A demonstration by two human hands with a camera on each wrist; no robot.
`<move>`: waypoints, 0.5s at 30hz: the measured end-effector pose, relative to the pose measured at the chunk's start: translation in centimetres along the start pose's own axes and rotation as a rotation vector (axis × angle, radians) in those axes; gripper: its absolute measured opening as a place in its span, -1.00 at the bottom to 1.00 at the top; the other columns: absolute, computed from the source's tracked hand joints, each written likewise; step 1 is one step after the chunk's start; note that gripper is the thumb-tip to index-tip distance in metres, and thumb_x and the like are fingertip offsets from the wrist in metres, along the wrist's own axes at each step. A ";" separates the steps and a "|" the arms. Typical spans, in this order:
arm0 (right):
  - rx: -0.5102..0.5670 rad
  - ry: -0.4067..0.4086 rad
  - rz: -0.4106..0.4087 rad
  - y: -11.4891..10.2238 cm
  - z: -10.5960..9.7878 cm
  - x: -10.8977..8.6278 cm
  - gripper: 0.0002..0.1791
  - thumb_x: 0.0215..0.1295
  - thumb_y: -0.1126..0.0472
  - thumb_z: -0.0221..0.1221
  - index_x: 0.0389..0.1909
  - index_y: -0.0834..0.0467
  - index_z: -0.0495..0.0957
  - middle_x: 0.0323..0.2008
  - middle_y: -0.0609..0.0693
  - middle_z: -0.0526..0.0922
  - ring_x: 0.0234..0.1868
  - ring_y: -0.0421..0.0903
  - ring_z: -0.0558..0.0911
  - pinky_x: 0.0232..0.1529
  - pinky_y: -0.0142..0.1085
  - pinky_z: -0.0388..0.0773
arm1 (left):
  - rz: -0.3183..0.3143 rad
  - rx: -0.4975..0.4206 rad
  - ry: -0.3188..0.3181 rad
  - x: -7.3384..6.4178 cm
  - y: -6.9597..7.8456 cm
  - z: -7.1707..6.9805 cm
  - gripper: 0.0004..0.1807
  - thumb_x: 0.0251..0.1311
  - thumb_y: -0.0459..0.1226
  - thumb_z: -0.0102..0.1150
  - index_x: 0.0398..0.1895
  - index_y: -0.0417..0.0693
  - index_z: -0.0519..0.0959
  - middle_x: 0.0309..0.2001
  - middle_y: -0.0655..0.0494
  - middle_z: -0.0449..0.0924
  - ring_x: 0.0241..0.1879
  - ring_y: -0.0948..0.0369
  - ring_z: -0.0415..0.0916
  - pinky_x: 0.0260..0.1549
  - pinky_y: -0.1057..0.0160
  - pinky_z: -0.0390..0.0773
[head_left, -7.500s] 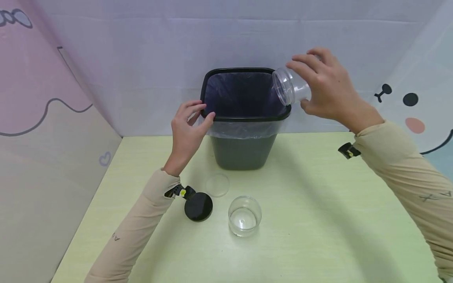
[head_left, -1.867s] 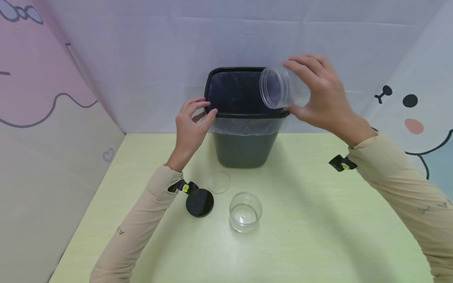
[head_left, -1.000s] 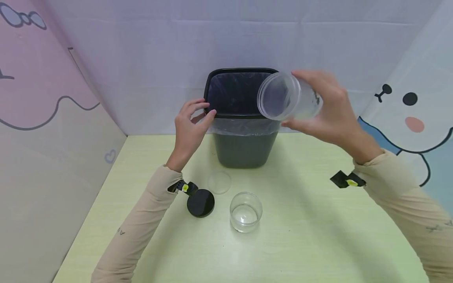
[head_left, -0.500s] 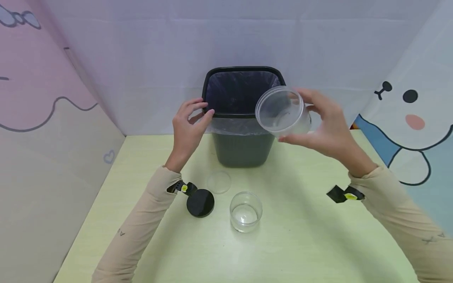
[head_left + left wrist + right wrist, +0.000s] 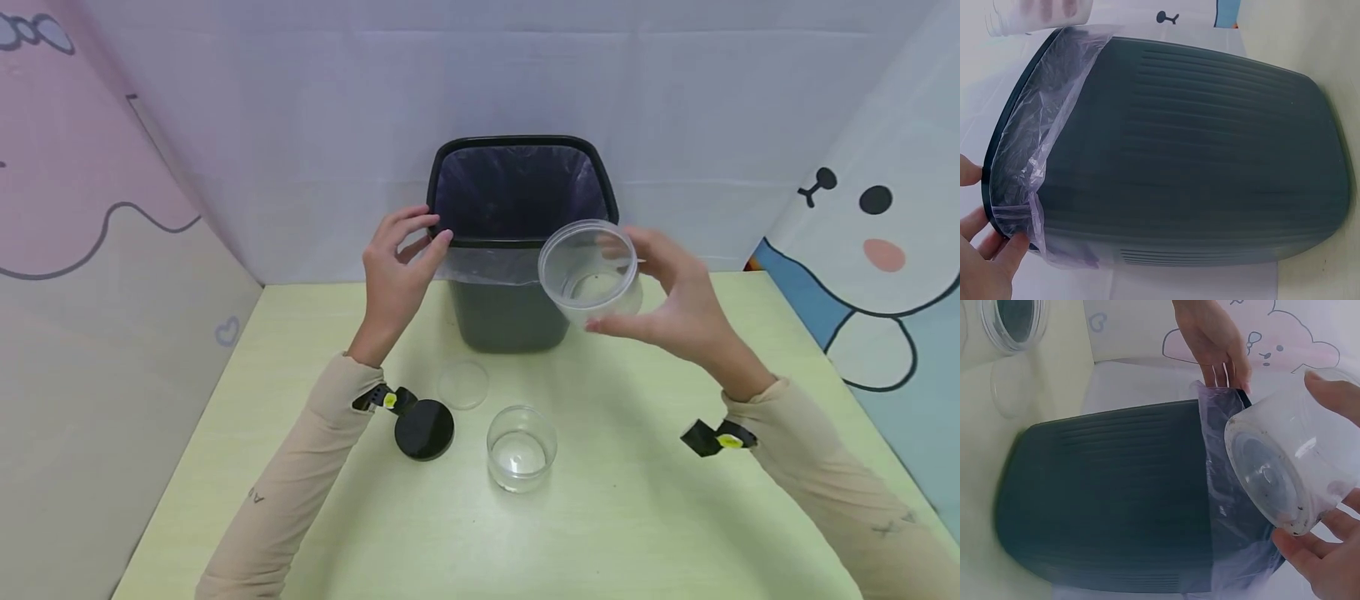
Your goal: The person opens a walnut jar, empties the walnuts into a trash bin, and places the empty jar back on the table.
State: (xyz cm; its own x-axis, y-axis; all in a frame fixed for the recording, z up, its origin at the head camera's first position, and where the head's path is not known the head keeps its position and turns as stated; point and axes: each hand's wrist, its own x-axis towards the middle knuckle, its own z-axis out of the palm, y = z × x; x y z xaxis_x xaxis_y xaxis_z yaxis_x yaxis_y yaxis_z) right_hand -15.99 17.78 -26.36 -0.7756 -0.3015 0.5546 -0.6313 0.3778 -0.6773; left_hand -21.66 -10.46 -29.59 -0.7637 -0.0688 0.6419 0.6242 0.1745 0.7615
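Observation:
A clear plastic jar [image 5: 588,268] is held by my right hand [image 5: 678,312] in front of the bin's right front corner. Thumb and fingers grip its sides, and its open mouth tilts up toward the head view. Small dark specks show around the base of the jar [image 5: 1266,475] in the right wrist view. My left hand [image 5: 397,279] pinches the left front corner of the dark grey trash bin [image 5: 510,317], thumb outside and fingers over the black rim. A see-through liner [image 5: 1038,125] folds down over that rim. The bin's floor is hidden.
On the pale green table [image 5: 637,525], nearer the person, stands a second clear round container [image 5: 520,477]. Left of it lie a round black lid [image 5: 424,430] and a thin clear disc [image 5: 463,385]. A white cloth wall [image 5: 337,125] rises behind the bin.
The jar was tipped sideways over the bin's right side. My right hand has turned it mouth-up and lowered it toward the person, clear of the opening. My left hand stays on the rim.

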 end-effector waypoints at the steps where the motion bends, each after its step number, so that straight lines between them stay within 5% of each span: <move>1: 0.016 -0.003 -0.001 0.2 0.1 -0.1 -0.08 -0.43 0.57 0.49 0.17 0.33 0.41 0.02 0.27 0.52 0.05 -0.06 0.49 0.05 -0.35 0.46 | -0.003 0.002 0.001 0.0 0.0 0.0 -0.71 0.14 -0.49 0.20 -0.10 -0.56 0.53 0.07 -0.36 0.40 0.08 -0.04 0.39 0.04 -0.01 0.51; 15: 0.139 -0.067 0.067 2.7 0.8 -2.5 -0.09 -0.36 0.57 0.47 0.19 0.33 0.37 0.06 0.31 0.48 -0.01 0.10 0.48 0.02 -0.36 0.47 | 0.012 -0.021 -0.014 -0.1 0.0 0.6 -0.72 0.13 -0.51 0.19 -0.10 -0.57 0.53 0.06 -0.39 0.39 0.09 -0.07 0.38 0.04 -0.06 0.49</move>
State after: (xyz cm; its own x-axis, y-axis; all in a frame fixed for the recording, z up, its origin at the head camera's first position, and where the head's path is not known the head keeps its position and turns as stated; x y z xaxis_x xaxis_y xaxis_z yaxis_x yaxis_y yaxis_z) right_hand -15.78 18.81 -29.98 -0.8115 -0.3390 0.4760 -0.5695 0.2758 -0.7744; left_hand -21.70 -9.85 -29.71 -0.7582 -0.0533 0.6498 0.6367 0.1543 0.7556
